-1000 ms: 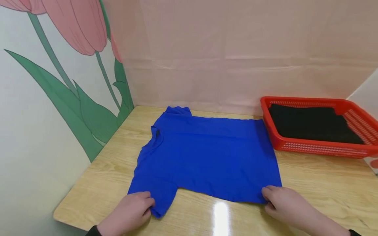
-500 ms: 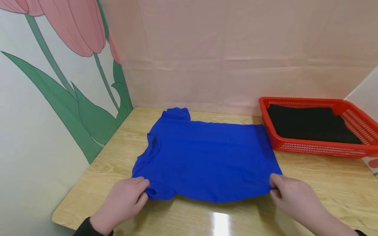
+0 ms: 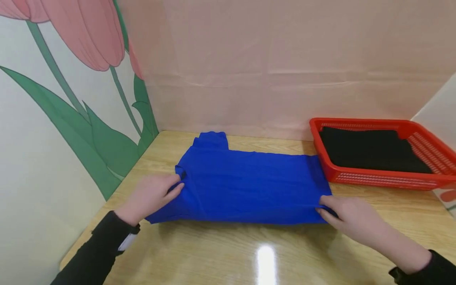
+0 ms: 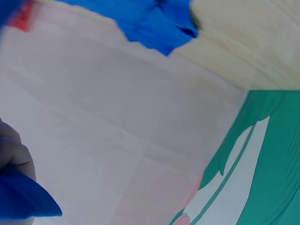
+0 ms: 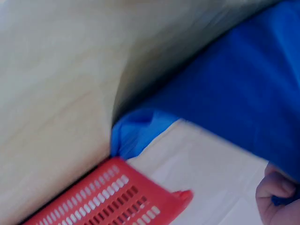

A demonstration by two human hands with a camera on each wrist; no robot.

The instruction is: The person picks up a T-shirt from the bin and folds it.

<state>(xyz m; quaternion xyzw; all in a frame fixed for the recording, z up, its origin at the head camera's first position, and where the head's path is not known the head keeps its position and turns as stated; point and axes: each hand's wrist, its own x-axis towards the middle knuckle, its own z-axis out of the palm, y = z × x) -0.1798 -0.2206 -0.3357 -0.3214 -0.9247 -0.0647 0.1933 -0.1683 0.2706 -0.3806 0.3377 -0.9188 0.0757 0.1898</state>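
Note:
A blue T-shirt (image 3: 246,178) lies on the table with its collar to the left and its hem to the right. Its near edge is lifted and turned back over the body. My left hand (image 3: 151,196) pinches the cloth beside the collar. At the hem, my right hand (image 3: 350,217) grips the near corner between thumb and fingers. The left wrist view shows part of the left hand (image 4: 16,152) with blue cloth in it. In the right wrist view, the raised cloth (image 5: 225,89) slants up to the right fingers (image 5: 276,187).
A red plastic basket (image 3: 384,178) stands at the back right, against the shirt's hem corner, with folded black cloth (image 3: 374,150) inside. Behind the wooden table (image 3: 213,257) hangs a pink sheet (image 3: 267,59). A wall with painted tulips (image 3: 64,118) bounds the left side.
Both hands have raised the shirt's near edge and carried it away from the table's front. The near sleeve has left the table, and the near side now doubles over the body.

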